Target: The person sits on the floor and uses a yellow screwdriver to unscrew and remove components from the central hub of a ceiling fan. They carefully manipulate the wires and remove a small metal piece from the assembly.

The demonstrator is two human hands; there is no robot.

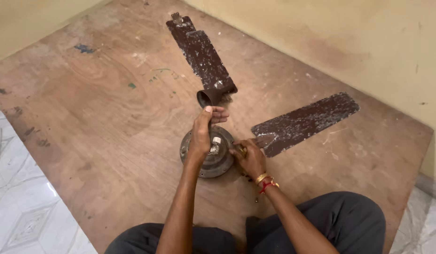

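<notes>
Left hand [202,134] fingers closed around downrod above fan motor [207,153]; right hand [250,157] fingers pinching small tool at blade [305,123] joint. Risk: tool slips, motor tips on wooden surface [105,122].

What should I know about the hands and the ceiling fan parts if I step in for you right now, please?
Left hand: gripping the top of the fan motor on the wooden board.
Right hand: on the motor's right edge, holding a small tool, at the root of the right blade.
Far blade: lying beyond the motor, with a dark cup at its near end.
Whether either blade is fastened I cannot tell.
</notes>
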